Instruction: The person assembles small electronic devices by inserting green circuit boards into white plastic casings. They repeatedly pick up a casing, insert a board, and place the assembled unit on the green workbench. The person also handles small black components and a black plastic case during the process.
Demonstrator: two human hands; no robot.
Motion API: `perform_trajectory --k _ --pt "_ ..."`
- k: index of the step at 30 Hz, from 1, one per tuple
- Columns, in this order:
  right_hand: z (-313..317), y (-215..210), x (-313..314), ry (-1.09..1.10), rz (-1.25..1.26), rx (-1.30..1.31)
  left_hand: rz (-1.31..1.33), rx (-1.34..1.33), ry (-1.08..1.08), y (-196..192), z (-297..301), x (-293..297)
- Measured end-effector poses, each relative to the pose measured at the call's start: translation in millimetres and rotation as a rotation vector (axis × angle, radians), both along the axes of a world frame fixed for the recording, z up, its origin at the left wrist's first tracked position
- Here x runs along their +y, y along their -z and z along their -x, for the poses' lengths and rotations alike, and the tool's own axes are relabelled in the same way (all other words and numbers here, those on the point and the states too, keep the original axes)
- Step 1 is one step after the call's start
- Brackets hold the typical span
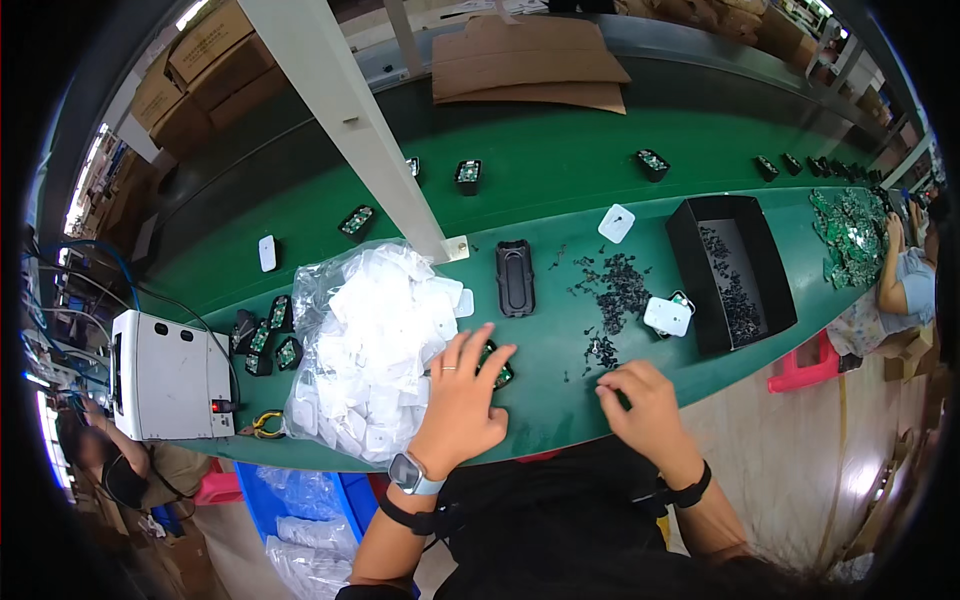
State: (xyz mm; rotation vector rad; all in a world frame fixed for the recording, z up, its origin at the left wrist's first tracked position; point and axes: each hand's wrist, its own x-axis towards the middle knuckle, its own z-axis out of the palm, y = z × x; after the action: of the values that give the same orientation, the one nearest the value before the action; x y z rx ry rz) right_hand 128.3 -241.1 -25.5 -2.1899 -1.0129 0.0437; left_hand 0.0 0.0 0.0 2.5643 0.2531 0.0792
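My left hand (462,392) lies flat on the green bench, fingers spread over a small black housing with a green circuit board (497,366). My right hand (640,398) is curled, fingertips pinching at the bench surface just below a scatter of small black parts (612,290); what it grips is too small to tell. A clear bag of white square plastic covers (370,350) lies just left of my left hand. An empty black oblong housing (515,278) rests above my left hand.
A black tray (770,262) holding small black parts stands to the right, with a white cover (667,316) beside it. A grey box machine (170,375) sits at the left with several board-filled housings (268,338) near it. More housings ride the belt (560,150) behind. Another person's arm (893,270) works at far right.
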Motion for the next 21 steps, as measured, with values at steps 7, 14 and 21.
perform_trajectory --k 7,14,21 --pt "-1 13 33 -0.099 0.078 -0.198 -0.164 -0.147 0.101 29 -8 12" --pt "0 4 36 -0.165 -0.041 -0.062 0.281 -0.366 -0.273 2 16 -26" --pt "28 -49 43 -0.264 -0.32 0.18 0.434 -0.543 -0.433 5 27 -57"
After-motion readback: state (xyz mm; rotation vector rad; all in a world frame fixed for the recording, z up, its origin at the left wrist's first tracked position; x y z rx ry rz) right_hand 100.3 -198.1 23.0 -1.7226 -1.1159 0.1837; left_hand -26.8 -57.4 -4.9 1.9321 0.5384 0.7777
